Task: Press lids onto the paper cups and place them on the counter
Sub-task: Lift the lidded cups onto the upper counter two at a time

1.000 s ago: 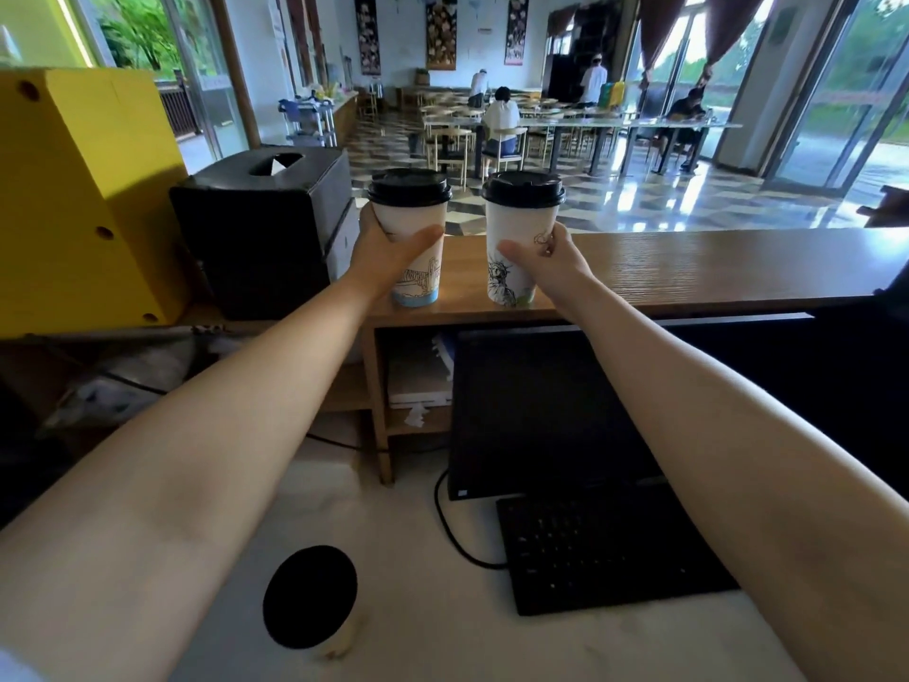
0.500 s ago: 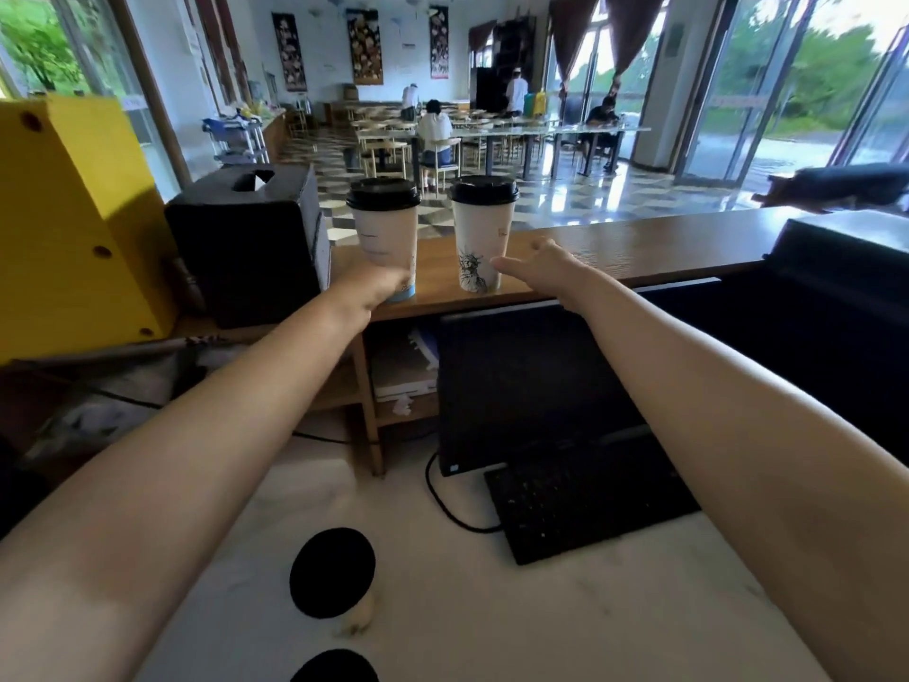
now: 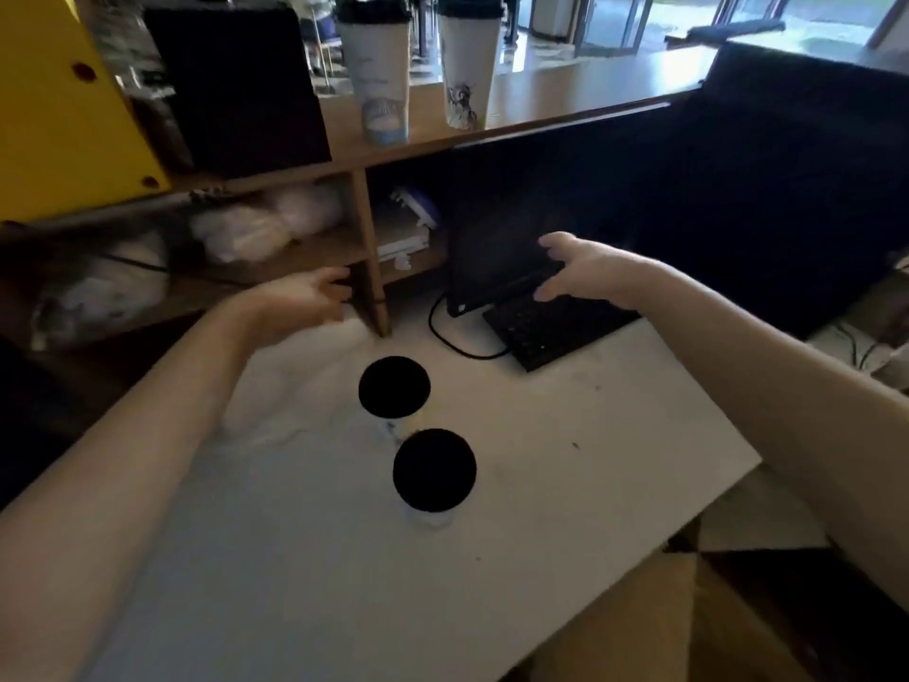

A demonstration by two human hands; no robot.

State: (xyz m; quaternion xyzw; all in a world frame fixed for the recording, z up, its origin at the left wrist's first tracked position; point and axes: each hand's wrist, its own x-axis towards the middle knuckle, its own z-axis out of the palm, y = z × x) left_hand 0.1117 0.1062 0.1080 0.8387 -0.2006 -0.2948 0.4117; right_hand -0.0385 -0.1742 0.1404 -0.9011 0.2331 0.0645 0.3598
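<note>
Now my left hand (image 3: 300, 300) and right hand (image 3: 585, 268) hover empty, fingers loose, over the table's (image 3: 590, 435) far edge, seemingly poised for the lidded cups (image 3: 393, 386).

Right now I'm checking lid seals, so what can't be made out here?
Head view, near table cup and far table cup: walls mostly hidden under their black lids.
Head view, left counter cup and right counter cup: lid tops cut by top edge, prints blurred.
Head view, shelf bags: blurred, contents unclear.

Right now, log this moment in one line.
left hand: empty | right hand: empty | counter cups: lidded, upright | table cups: lidded, not yet placed
</note>
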